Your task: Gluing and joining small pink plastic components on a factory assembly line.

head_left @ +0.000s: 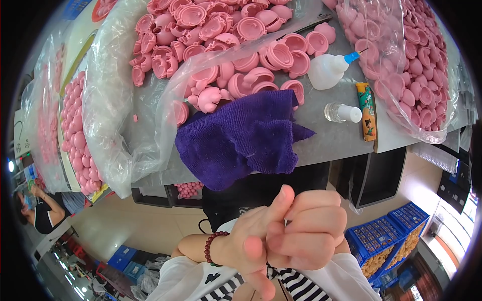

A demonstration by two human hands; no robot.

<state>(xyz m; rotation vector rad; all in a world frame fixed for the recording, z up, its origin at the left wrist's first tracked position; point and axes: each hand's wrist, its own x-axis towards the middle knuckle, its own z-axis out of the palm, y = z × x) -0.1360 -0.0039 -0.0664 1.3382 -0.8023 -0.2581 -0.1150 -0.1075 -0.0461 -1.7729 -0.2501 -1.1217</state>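
Observation:
My left hand (pixel 246 226), with a dark red bead bracelet (pixel 210 249) at its wrist, is raised before my body, its thumb and the fingers that show spread apart. Pressed against it is my right hand (pixel 314 223), fingers curled tightly. Whatever the right hand holds, if anything, is hidden between the two hands. Just beyond them a purple cloth (pixel 236 138) lies crumpled over the table's near edge. Behind the cloth sit many pink plastic shells (pixel 251 28), round and hollow, some with small knobs, in a heap on a clear plastic bag (pixel 108 100).
On the grey table (pixel 321 140) stand a white squeeze bottle (pixel 326 71) with a blue needle tip, a small clear bottle (pixel 342 113) and a green-orange packet (pixel 366 111). More pink shells (pixel 427 65) fill a bag at right. Blue crates (pixel 389 241) stand below. A person (pixel 42 208) sits far left.

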